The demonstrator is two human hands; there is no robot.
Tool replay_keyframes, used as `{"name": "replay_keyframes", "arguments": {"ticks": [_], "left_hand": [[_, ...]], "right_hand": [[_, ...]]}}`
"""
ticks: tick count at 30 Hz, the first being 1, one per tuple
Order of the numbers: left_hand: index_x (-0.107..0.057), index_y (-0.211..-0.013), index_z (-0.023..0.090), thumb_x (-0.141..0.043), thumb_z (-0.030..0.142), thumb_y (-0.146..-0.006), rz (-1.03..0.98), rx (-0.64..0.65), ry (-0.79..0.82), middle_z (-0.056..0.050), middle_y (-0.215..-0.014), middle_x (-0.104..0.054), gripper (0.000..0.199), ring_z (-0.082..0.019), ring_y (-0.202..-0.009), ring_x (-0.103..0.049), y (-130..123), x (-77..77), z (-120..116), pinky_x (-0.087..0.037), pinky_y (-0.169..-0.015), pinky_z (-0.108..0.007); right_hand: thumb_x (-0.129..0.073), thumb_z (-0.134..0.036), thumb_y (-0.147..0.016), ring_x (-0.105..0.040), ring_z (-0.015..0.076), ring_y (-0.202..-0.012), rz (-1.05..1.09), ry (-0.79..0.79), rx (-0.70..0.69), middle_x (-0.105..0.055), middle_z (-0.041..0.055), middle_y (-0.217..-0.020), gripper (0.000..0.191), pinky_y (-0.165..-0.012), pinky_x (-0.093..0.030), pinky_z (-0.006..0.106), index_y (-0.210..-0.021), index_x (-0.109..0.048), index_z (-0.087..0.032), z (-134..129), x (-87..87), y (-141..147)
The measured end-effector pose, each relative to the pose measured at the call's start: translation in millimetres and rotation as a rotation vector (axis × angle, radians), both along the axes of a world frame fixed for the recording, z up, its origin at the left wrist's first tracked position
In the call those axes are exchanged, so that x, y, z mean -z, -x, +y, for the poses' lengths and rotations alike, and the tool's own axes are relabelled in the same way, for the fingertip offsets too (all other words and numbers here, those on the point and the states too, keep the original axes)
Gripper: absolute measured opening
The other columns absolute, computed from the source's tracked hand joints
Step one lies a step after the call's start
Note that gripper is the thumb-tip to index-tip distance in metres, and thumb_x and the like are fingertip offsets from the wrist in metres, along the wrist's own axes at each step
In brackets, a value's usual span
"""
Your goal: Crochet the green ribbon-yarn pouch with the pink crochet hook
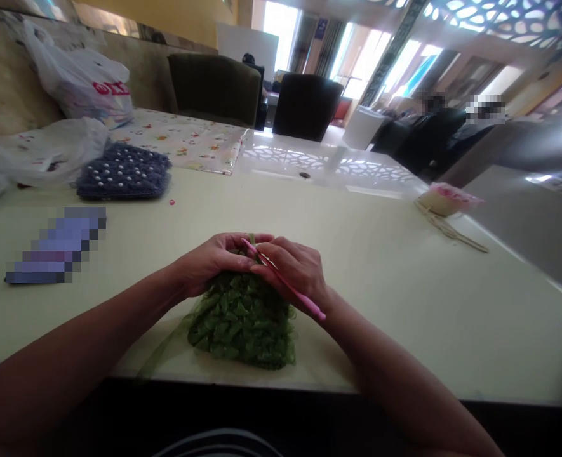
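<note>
A green crocheted piece [242,317] made of ribbon lies near the table's front edge, its surface covered in leafy loops. My left hand [218,257] pinches its upper edge, thumb toward me. In my right hand [300,266] is a pink crochet hook [304,301], slanting from its tip at the fingers of both hands down to the right past my wrist. Green ribbon [169,339] trails from the piece toward the lower left. A short bit of the ribbon shows above the fingertips. The stitches at the hook's tip are partly hidden by my fingers.
A dark blue beaded piece [123,171] lies at the left, beside plastic bags [94,89]. A blurred phone [56,247] is nearer me. A small pink ring [172,202] lies mid-table. At the right sit a pink-trimmed bowl-like item [447,198] and cord [456,231]. Chairs [304,105] and people are beyond.
</note>
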State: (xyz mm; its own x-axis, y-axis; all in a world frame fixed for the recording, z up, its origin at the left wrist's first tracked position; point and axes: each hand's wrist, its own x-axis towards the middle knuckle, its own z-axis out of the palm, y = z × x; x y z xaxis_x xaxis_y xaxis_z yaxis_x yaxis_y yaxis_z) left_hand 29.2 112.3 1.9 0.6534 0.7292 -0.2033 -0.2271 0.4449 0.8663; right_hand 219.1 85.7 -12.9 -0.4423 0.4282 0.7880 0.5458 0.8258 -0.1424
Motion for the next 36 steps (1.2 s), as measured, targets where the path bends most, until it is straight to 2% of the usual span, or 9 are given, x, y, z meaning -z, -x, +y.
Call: {"name": "replay_keyframes", "arguments": {"ticks": [3,8,10,16,21,24,28,33,36], "left_hand": [[-0.072,-0.111,0.018,-0.079,0.009,-0.068,-0.006,0.038,-0.039,-0.007,-0.097,-0.074,0.045,-0.018,-0.086,-0.069,0.1,1.2,1.5,-0.054,-0.082,-0.028],[-0.076,-0.103,0.017,-0.067,0.029,-0.083,0.004,0.032,-0.108,-0.011,-0.110,-0.072,0.025,-0.023,-0.103,-0.066,4.8,0.6,9.4,-0.051,-0.094,-0.031],[-0.077,-0.100,0.016,-0.066,0.029,-0.083,0.011,0.026,-0.122,-0.011,-0.110,-0.072,0.024,-0.023,-0.103,-0.066,6.2,1.5,11.8,-0.050,-0.095,-0.032],[-0.072,-0.115,0.020,-0.076,0.015,-0.071,0.077,0.071,-0.180,-0.007,-0.100,-0.073,0.044,-0.017,-0.093,-0.065,12.5,2.7,17.3,-0.048,-0.090,-0.029],[-0.073,-0.112,0.019,-0.073,0.011,-0.069,0.101,0.017,-0.245,-0.002,-0.084,-0.068,0.044,-0.014,-0.082,-0.061,14.5,-2.0,18.8,-0.046,-0.080,-0.026],[-0.073,-0.113,0.020,-0.071,0.011,-0.070,0.138,-0.034,-0.312,-0.001,-0.082,-0.065,0.043,-0.013,-0.079,-0.058,11.9,-3.1,15.4,-0.045,-0.076,-0.025],[-0.071,-0.117,0.022,-0.068,0.013,-0.073,0.246,-0.170,-0.466,-0.001,-0.083,-0.063,0.045,-0.013,-0.075,-0.056,6.4,-4.3,7.0,-0.044,-0.073,-0.025],[-0.067,-0.124,0.021,-0.064,0.015,-0.075,0.451,-0.313,-0.690,-0.001,-0.086,-0.064,0.050,-0.015,-0.080,-0.057,1.4,-10.3,-1.7,-0.045,-0.080,-0.027],[-0.066,-0.125,0.020,-0.063,0.015,-0.076,0.483,-0.328,-0.723,0.000,-0.085,-0.065,0.049,-0.015,-0.080,-0.057,0.7,-11.7,-3.1,-0.045,-0.083,-0.028]], "right_hand": [[-0.057,-0.017,-0.092,-0.068,0.0132,-0.086,0.038,-0.007,-0.029,-0.070,0.0073,-0.096,0.008,-0.074,-0.052,0.022,-0.097,-0.063,-0.015,0.8,0.3,-0.4],[-0.056,-0.015,-0.092,-0.066,0.0111,-0.076,0.189,0.148,-0.092,-0.069,0.0051,-0.087,0.008,-0.068,-0.052,0.021,-0.092,-0.064,-0.015,0.2,-4.7,-3.0],[-0.057,-0.014,-0.091,-0.065,0.0106,-0.075,0.241,0.192,-0.118,-0.068,0.0043,-0.086,0.007,-0.066,-0.051,0.021,-0.090,-0.064,-0.015,-0.1,-5.6,-3.4],[-0.054,-0.019,-0.094,-0.062,0.0107,-0.074,0.254,0.395,-0.214,-0.066,0.0036,-0.085,0.012,-0.067,-0.049,0.023,-0.093,-0.066,-0.016,0.5,-11.8,-9.4],[-0.051,-0.021,-0.095,-0.059,0.0110,-0.072,0.149,0.549,-0.293,-0.065,0.0047,-0.084,0.018,-0.066,-0.047,0.025,-0.093,-0.067,-0.014,4.4,-22.8,-20.2],[-0.047,-0.020,-0.096,-0.059,0.0114,-0.074,0.054,0.549,-0.291,-0.065,0.0052,-0.086,0.020,-0.068,-0.047,0.026,-0.096,-0.067,-0.014,5.0,-28.7,-24.4],[-0.043,-0.019,-0.098,-0.059,0.0110,-0.075,-0.059,0.503,-0.240,-0.064,0.0054,-0.089,0.022,-0.069,-0.047,0.024,-0.098,-0.064,-0.014,2.9,-29.8,-23.9],[-0.039,-0.021,-0.099,-0.058,0.0118,-0.073,-0.119,0.391,-0.125,-0.063,0.0065,-0.089,0.024,-0.066,-0.046,0.025,-0.096,-0.061,-0.014,1.6,-23.4,-18.9],[-0.037,-0.021,-0.099,-0.056,0.0111,-0.070,-0.118,0.381,-0.108,-0.062,0.0060,-0.087,0.025,-0.064,-0.044,0.024,-0.094,-0.060,-0.014,1.9,-22.0,-17.5]]}}
